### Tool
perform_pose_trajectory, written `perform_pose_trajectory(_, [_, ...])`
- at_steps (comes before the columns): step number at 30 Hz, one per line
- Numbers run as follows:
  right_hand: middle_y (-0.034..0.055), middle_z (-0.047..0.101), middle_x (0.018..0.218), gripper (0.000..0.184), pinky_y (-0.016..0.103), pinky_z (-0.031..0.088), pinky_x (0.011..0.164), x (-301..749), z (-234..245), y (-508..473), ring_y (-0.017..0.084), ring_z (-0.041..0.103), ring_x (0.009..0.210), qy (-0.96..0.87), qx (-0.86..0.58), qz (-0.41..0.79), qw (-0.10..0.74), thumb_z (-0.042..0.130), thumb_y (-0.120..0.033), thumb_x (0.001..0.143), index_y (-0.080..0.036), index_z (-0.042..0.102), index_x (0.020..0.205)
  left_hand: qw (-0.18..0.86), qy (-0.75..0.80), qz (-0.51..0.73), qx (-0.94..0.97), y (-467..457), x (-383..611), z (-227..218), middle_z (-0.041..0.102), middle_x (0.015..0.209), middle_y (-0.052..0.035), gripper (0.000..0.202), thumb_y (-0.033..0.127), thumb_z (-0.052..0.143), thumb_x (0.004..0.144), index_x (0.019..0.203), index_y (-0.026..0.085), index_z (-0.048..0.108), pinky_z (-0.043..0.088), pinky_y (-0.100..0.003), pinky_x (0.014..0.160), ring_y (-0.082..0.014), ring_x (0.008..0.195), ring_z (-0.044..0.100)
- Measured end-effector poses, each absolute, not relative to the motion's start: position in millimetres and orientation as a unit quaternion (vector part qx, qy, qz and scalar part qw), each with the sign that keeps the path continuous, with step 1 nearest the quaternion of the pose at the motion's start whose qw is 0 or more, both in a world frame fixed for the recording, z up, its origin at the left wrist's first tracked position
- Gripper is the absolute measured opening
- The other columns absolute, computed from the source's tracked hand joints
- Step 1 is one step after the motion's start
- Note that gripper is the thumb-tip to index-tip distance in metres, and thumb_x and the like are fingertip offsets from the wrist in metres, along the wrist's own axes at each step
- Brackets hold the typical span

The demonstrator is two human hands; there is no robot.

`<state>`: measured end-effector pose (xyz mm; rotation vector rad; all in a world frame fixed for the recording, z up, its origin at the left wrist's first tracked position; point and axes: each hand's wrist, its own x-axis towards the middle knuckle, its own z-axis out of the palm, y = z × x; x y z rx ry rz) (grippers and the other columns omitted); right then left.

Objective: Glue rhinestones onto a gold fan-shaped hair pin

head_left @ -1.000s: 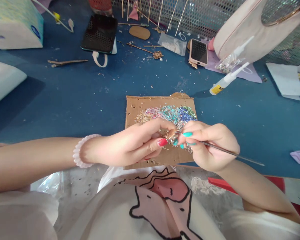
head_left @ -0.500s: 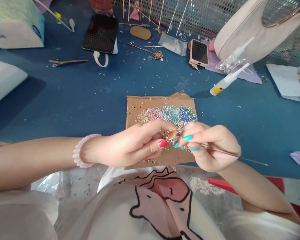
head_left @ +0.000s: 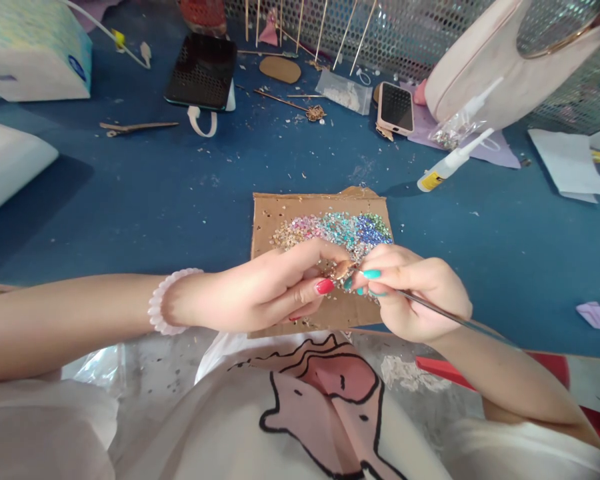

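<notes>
The left hand [head_left: 253,290] clamps its fingers on a small gold-coloured piece [head_left: 343,269]; right of them, the right hand [head_left: 423,283] pinches a metal rod [head_left: 433,307] between its fingers, rhinestones [head_left: 339,228] on cardboard [head_left: 270,208] below.

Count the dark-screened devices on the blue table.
2: a larger black device at the back left and a smaller pale-edged phone farther right, beside the clear bag.

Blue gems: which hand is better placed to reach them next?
Probably the right hand: it lies closer to the blue gems and holds a thin metal tool, while the left hand grips a gold-colored piece.
</notes>
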<state>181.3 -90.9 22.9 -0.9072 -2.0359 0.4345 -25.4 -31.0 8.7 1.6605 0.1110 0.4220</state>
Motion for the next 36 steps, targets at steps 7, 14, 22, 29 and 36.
perform_pose_trajectory(7, [0.0028, 0.064, 0.071, 0.015, 0.029, 0.054, 0.058, 182.2, 21.4, -88.1, 0.014, 0.061, 0.067, -0.817, -0.314, 0.170, 0.453, 0.047, -0.014, 0.090, -0.020, 0.060, 0.086, 0.650, 0.050, 0.192, 0.734, -30.7, -25.6, 9.5, 0.039, 0.060, 0.0067, 0.018, 0.023, 0.033, 0.101, 0.116, 0.014, 0.037, 0.033, -0.015, 0.041, -0.0072, 0.045, 0.036])
perform_pose_trajectory(14, [-0.0026, 0.050, 0.062, 0.019, 0.027, 0.050, 0.056, 180.5, 20.1, -83.8, 0.011, 0.053, 0.060, -0.822, -0.320, 0.102, 0.461, 0.055, -0.006, 0.084, -0.021, 0.061, 0.096, 0.630, 0.097, 0.223, 0.738, -32.1, -26.1, 9.5, 0.043, 0.059, 0.0062, 0.017, 0.026, 0.038, 0.099, 0.112, 0.015, 0.041, 0.035, -0.016, 0.044, -0.0074, 0.045, 0.039])
perform_pose_trajectory(22, [-0.0017, 0.053, 0.065, 0.028, 0.029, 0.051, 0.057, 178.4, 17.6, -84.2, 0.012, 0.052, 0.059, -0.827, -0.315, 0.052, 0.464, 0.058, 0.000, 0.079, -0.019, 0.060, 0.101, 0.585, 0.130, 0.215, 0.771, -34.0, -24.7, 13.7, 0.041, 0.056, 0.0088, 0.014, 0.019, 0.038, 0.096, 0.110, 0.014, 0.039, 0.034, -0.015, 0.044, -0.0070, 0.046, 0.039])
perform_pose_trajectory(29, [-0.0023, 0.056, 0.064, 0.028, 0.029, 0.052, 0.057, 178.4, 17.8, -83.0, 0.011, 0.053, 0.058, -0.830, -0.314, 0.037, 0.460, 0.058, -0.001, 0.079, -0.020, 0.060, 0.100, 0.579, 0.131, 0.228, 0.772, -36.0, -25.3, 10.9, 0.039, 0.056, 0.0097, 0.016, 0.016, 0.039, 0.096, 0.112, 0.015, 0.037, 0.032, -0.015, 0.042, -0.0066, 0.043, 0.037])
perform_pose_trajectory(36, [-0.0046, 0.055, 0.060, 0.026, 0.028, 0.052, 0.062, 180.4, 17.1, -86.4, 0.010, 0.055, 0.059, -0.837, -0.324, 0.034, 0.440, 0.055, 0.000, 0.080, -0.017, 0.059, 0.100, 0.548, 0.138, 0.211, 0.798, -35.7, -26.2, 13.2, 0.041, 0.057, 0.0097, 0.018, 0.013, 0.036, 0.094, 0.112, 0.016, 0.038, 0.031, -0.013, 0.042, -0.0055, 0.045, 0.037])
